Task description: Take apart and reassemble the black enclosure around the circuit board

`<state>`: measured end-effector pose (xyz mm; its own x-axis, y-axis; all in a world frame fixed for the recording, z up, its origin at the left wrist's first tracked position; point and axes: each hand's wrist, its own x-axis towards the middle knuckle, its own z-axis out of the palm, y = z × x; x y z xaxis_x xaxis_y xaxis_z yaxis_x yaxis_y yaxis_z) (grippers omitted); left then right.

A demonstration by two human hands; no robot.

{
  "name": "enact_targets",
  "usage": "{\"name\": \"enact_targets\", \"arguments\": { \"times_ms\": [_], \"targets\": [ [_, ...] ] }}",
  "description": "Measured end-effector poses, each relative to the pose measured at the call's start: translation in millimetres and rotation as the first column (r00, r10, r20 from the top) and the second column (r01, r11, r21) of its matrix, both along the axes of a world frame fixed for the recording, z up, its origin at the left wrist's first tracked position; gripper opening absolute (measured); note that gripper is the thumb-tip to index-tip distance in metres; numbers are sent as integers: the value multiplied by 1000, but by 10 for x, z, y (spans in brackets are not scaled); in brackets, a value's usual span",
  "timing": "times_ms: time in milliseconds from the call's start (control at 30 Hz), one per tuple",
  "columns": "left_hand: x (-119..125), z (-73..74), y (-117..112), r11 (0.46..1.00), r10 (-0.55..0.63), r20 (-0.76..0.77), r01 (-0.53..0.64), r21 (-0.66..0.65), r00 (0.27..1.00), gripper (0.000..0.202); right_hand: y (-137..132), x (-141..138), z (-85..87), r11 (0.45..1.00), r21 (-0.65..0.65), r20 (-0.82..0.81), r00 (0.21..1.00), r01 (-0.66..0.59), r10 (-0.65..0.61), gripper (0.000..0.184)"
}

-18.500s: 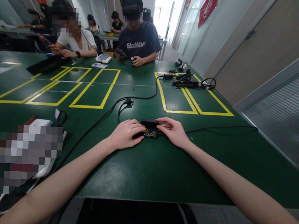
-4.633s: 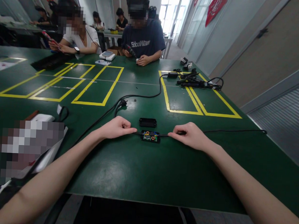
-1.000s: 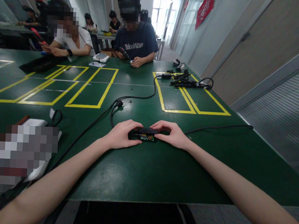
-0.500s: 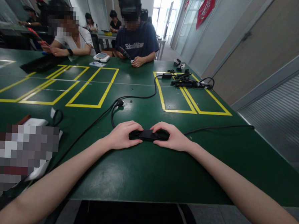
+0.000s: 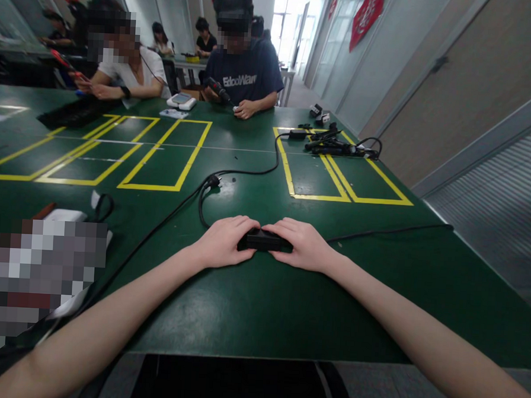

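On the green table a black power adapter (image 5: 265,240) sits between my two hands. My left hand (image 5: 227,241) grips its left end, thumb in front and fingers behind. From the other side my right hand (image 5: 305,245) is closed on the right end in the same way. A black cable (image 5: 201,207) runs from behind my left hand up to a plug (image 5: 213,182) lying on the table. Another cable (image 5: 379,230) leads out past my right hand to the table's right edge. The adapter's ends are hidden by my fingers.
Yellow tape rectangles (image 5: 149,187) mark the table (image 5: 259,317). A pile of black cables and adapters (image 5: 335,144) lies at the far right. Blurred items (image 5: 43,270) are at my left forearm. Across the table a person (image 5: 243,73) holds a tool; another person (image 5: 129,76) sits to the left.
My hands have moved slightly closer around the adapter, which has tilted so that more of its front side shows. The cables have stayed in place.
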<state>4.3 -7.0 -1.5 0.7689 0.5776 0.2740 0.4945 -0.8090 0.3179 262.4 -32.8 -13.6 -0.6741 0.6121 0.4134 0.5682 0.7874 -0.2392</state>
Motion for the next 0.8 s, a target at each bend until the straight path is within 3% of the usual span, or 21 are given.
{"name": "enact_targets", "arguments": {
  "times_ms": [167, 433, 800],
  "targets": [
    [14, 6, -9, 996, -36, -83, 43, 82, 996, 17, 2, 5, 3, 998, -58, 28, 1000, -6, 7, 29],
    [12, 49, 7, 972, -90, -151, 120, 203, 984, 33, -53, -11, 102, 993, -120, 48, 999, 12, -6, 25],
    [15, 41, -22, 973, -82, -73, 96, 209, 994, 37, -73, -3, 127, 1000, -4, 84, 996, 6, -5, 29]
  ]
}}
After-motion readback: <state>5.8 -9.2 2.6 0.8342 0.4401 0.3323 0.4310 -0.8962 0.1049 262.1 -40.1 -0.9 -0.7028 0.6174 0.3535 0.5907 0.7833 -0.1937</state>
